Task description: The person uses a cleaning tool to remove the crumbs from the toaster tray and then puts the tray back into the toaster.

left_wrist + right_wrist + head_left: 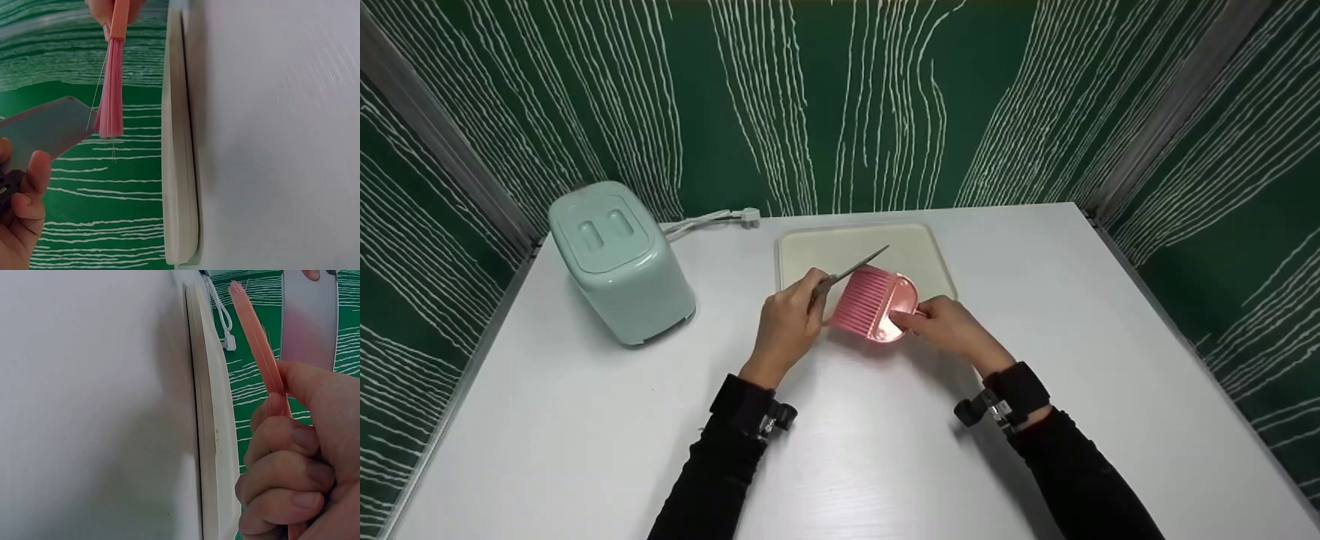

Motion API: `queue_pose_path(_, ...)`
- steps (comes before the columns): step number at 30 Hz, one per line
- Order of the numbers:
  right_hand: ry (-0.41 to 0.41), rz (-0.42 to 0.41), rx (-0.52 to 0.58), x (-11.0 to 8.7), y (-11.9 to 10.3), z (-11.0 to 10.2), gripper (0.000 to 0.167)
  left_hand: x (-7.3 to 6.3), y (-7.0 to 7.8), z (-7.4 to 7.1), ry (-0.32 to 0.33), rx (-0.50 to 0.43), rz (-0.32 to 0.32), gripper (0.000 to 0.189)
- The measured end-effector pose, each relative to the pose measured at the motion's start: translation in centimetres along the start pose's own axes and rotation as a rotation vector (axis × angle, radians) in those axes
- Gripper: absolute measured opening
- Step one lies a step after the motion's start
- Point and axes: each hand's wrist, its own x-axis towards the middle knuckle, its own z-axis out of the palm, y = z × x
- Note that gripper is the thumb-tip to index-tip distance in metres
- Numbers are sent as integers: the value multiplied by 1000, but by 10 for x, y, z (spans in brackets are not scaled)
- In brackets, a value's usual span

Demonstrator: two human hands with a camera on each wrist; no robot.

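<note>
Above the white table (870,450), in the head view, my left hand (789,319) grips a flat scraper (855,268) and my right hand (952,328) the pink brush (877,306), its bristles (861,301) facing the scraper, likely so my fingers stay off them. In the left wrist view, my grip round the dark handle (8,188) leaves the blade (45,129) exposed; the bristles end beside its corner, touching or not I cannot tell. In the right wrist view, my fingers curl closely round the brush, its head beyond my fist.

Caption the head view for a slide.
Left hand grips a bladed tool, right hand a pink brush, mint toaster at left.
</note>
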Motion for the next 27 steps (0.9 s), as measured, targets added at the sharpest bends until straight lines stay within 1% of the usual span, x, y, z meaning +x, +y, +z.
queue_pose_path(3, 2, 11, 1, 0, 0, 0, 52, 0, 0, 0, 0, 3, 3, 6)
queue_pose_path(14, 34, -11, -28, 1, 4, -1, 52, -1, 1, 0, -1, 0, 10, 8)
queue_pose_path(20, 50, -5, -28, 1, 5, -2, 52, -1, 1, 0, -2, -9, 19, 8)
queue_pose_path(27, 48, 13, -36, 1, 7, -2, 52, -1, 1, 1, -4, 5, 17, 8)
